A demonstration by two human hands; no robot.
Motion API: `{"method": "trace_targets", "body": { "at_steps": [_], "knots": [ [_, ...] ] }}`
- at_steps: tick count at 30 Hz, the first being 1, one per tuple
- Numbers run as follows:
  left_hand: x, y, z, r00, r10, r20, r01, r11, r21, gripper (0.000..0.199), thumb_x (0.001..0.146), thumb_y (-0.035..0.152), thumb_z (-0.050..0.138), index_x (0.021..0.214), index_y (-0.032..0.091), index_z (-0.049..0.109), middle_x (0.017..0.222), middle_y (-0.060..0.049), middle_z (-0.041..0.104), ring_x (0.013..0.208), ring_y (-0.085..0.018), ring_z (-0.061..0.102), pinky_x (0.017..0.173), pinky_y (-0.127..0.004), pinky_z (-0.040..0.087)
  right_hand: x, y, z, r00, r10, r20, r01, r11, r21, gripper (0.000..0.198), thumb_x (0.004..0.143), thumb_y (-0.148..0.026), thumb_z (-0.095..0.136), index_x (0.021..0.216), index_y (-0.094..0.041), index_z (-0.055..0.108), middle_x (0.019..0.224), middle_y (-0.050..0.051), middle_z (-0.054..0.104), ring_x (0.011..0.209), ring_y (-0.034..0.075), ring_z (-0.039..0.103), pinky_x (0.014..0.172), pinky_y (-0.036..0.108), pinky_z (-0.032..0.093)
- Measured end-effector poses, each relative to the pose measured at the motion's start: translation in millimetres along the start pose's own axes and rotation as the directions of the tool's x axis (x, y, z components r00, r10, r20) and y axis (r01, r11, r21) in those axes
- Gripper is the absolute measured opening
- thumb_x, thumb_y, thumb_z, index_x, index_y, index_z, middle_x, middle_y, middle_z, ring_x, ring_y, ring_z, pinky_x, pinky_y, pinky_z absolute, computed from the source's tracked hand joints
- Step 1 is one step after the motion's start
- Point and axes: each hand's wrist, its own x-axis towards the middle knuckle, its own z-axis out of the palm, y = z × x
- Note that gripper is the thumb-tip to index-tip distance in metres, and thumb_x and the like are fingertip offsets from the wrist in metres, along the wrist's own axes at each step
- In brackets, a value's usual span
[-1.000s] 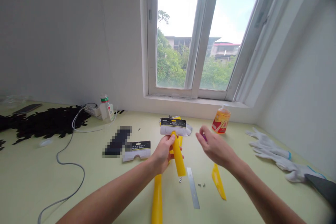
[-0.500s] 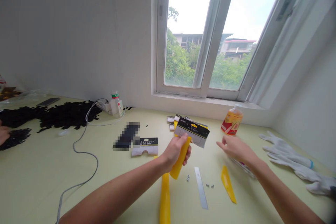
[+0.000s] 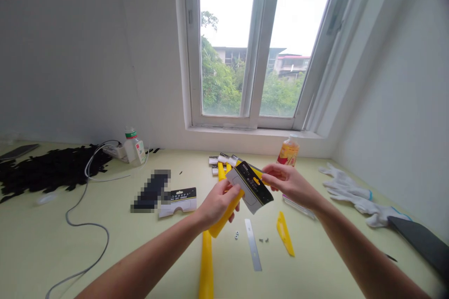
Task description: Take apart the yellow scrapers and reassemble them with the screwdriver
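Note:
My left hand (image 3: 218,203) is wrapped round a yellow plastic handle (image 3: 224,217), held tilted above the table. A black-and-white cardboard header card (image 3: 250,187) sits at its upper end, beside my left thumb. My right hand (image 3: 289,182) has its thumb and fingers pinched at the card's right edge. Below them on the table lie a flat metal blade (image 3: 253,245), small nuts (image 3: 236,235), two screws (image 3: 264,240) and a pointed yellow plastic piece (image 3: 285,234). Another long yellow part (image 3: 206,266) lies near the front, partly behind my left forearm.
Several carded yellow tools (image 3: 222,161) are piled behind my hands. Left stand a second card (image 3: 178,203), a pixelated dark object (image 3: 152,191), a white bottle (image 3: 133,147), a grey cable (image 3: 105,243) and black strips (image 3: 59,163). Right are an orange-labelled bottle (image 3: 288,152) and white gloves (image 3: 347,191).
My right hand has come left and up from the table to the card's edge. The handle and card in my left hand have tilted clockwise. The view has swung to the right.

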Motion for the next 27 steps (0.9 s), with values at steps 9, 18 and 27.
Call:
{"method": "trace_targets", "body": {
  "at_steps": [9, 18, 27],
  "knots": [
    [-2.9, 7.6, 3.0, 0.995, 0.101, 0.009, -0.101, 0.995, -0.016, 0.036, 0.086, 0.046, 0.062, 0.101, 0.013, 0.059, 0.092, -0.010, 0.063, 0.083, -0.022, 0.062, 0.058, -0.029, 0.054, -2.9, -2.8, 0.3, 0.999, 0.041, 0.024, -0.043, 0.993, 0.109, 0.040, 0.080, -0.053, 0.067, 0.085, -0.014, 0.065, 0.069, 0.000, 0.057, 0.061, 0.011, 0.049, 0.054, 0.024, 0.038],
    [-5.7, 18.8, -1.1, 0.993, 0.120, -0.013, -0.120, 0.988, -0.093, 0.067, 0.077, 0.042, 0.078, 0.133, 0.018, 0.051, 0.094, -0.009, 0.070, 0.085, -0.023, 0.069, 0.081, -0.036, 0.053, -10.0, -16.5, 6.6, 0.997, -0.034, -0.074, 0.049, 0.976, 0.210, 0.034, 0.076, -0.048, 0.075, 0.079, -0.016, 0.065, 0.074, 0.001, 0.064, 0.069, 0.013, 0.057, 0.064, 0.025, 0.045],
    [-8.5, 25.2, -5.4, 0.978, 0.193, 0.076, -0.197, 0.979, 0.055, 0.047, 0.084, 0.037, 0.071, 0.124, 0.016, 0.060, 0.103, -0.010, 0.071, 0.098, -0.026, 0.068, 0.087, -0.038, 0.055, -13.9, -18.2, 3.5, 0.984, -0.069, -0.167, 0.098, 0.980, 0.174, 0.034, 0.077, -0.050, 0.073, 0.081, -0.017, 0.064, 0.079, 0.004, 0.067, 0.076, 0.017, 0.063, 0.067, 0.027, 0.050]
  ]
}}
